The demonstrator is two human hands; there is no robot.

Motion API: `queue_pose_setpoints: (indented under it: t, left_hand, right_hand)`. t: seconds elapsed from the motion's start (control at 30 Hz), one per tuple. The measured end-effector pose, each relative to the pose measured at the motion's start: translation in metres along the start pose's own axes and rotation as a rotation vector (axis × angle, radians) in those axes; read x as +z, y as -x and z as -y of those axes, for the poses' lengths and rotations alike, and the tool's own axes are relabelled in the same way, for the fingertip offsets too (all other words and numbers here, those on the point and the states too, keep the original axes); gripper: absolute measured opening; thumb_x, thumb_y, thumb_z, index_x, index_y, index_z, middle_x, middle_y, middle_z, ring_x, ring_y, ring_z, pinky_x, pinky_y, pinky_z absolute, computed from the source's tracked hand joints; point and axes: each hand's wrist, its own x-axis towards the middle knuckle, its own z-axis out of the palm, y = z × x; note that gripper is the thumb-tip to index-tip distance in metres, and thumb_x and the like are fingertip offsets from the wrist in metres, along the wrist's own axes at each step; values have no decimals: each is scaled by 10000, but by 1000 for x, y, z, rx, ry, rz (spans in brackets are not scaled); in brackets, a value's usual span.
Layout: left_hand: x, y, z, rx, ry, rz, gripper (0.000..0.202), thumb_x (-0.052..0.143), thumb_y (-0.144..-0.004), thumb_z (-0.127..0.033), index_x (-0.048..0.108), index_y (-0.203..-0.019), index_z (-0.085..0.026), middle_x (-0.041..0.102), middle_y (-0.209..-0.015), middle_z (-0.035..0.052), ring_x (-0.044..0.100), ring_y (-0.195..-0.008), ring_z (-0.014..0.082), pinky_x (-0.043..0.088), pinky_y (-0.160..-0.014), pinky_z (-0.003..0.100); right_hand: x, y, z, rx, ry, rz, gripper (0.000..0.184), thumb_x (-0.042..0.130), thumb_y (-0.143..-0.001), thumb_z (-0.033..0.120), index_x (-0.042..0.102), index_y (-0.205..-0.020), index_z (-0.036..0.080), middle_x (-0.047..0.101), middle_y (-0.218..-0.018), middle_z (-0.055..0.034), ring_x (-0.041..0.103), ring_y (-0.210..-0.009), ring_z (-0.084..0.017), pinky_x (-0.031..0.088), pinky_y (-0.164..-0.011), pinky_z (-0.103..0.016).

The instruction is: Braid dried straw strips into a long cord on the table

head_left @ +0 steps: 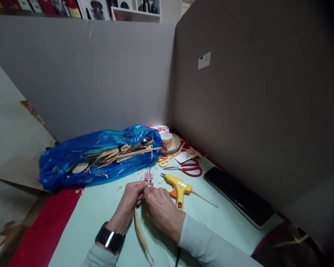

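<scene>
A dried leaf strip (140,231) is located at the fingertips of both hands; its pale upper end stands just beneath a pink binder clip (148,176), directly beyond the fingers. Its loose length trails from under the hands toward the wearer.

The pale green tabletop (100,218) extends on all sides of the fingers and bears small scraps. Just right of the fingers lies a yellow glue gun (180,184), nozzle pointing away, a glue stick (204,198) protruding from its rear. Beyond it rest red-handled scissors (193,171) and orange-handled scissors (164,161). Farther right lies a black-screened device (238,194). Farther beyond the fingers, a paper cup (166,141) sits on a round woven tray (176,144). Beyond and left, a blue plastic bag (69,152) holds bundled dried leaves (119,154). Red covering (44,231) shows along the table's left side.

Grey panels (80,70) meet in a corner beyond the fingers; the right one carries a white card (204,60). White shelving (136,15) stands above.

Left hand (132,196): angled inward, thumb and index pinching the strip, black watch (110,237) at the wrist. Right hand (161,207): back upward, knuckles bent, fingertips pinching the strip beside the left; its thumb's exact position cannot be told. Both forearms are in pale sleeves (208,237).
</scene>
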Motion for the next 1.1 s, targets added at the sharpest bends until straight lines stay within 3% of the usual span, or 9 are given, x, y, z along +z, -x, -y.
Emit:
queue_pose_setpoints:
  t: [0.07,0.17,0.27,0.37,0.53,0.6,0.77,0.9,1.1]
  left_hand:
    - [-3,-1,-1,-15,30,17,248,721,-603,-321,712,-723,-104,396,-420,-92,222,-361,13,108,-385,165]
    - [-5,-1,-5,-39,72,46,242,749,-549,-280,704,-702,-98,421,-427,-86,248,-349,3,127,-376,154]
    - [-6,0,-7,-44,95,67,254,760,-546,-280,704,-710,-93,511,-482,-42,316,-361,11,164,-377,151]
    - [-6,0,-8,-34,87,82,301,773,-541,-300,703,-746,-91,579,-560,0,360,-388,20,186,-392,156]
    - [-6,-1,-8,-6,-13,109,343,753,-528,-377,670,-715,-102,402,-457,-90,230,-373,18,147,-404,174]
    - [-5,-1,-8,26,-87,110,339,712,-563,-407,670,-727,-113,355,-436,-108,218,-368,35,154,-406,187]
    - [-5,2,-10,228,-360,75,174,619,-645,-339,624,-612,-168,606,-598,10,524,-596,159,382,-605,261]
    - [-8,6,-18,330,-653,-6,202,564,-713,-279,576,-527,-201,618,-567,17,543,-638,204,346,-639,284]
    - [-4,22,-37,355,-1035,-166,251,511,-811,-253,680,-641,-178,700,-707,100,598,-727,248,316,-638,298]
  right_hand:
    - [-3,0,-3,-7,-1,-5,246,459,-892,195,633,-1050,121,686,-931,-126,641,-819,-251,408,-686,-331]
    - [-12,-4,-12,95,-115,-111,283,407,-940,271,655,-881,147,675,-899,-117,620,-853,-238,395,-727,-323]
    - [-12,-10,-22,205,-338,-179,206,430,-918,222,616,-898,135,652,-947,-120,590,-903,-219,384,-765,-303]
    - [-1,-16,-27,235,-485,-139,175,417,-924,224,572,-944,147,656,-877,-74,595,-848,-181,393,-724,-260]
    - [18,-24,-27,314,-563,-156,229,379,-937,249,535,-1040,116,664,-923,-99,604,-885,-190,393,-720,-262]
    - [23,-26,-27,322,-578,-159,234,395,-926,248,555,-1024,109,670,-909,-103,605,-877,-192,385,-716,-262]
    - [22,-28,-28,285,-603,-141,237,443,-889,210,641,-784,132,676,-749,-62,588,-729,-153,349,-653,-239]
    - [18,-28,-25,250,-621,-154,298,454,-863,169,661,-650,147,660,-642,-30,543,-629,-123,321,-610,-223]
    - [19,-28,-23,275,-646,-215,285,489,-832,197,685,-632,143,615,-558,-24,480,-560,-125,278,-547,-238]
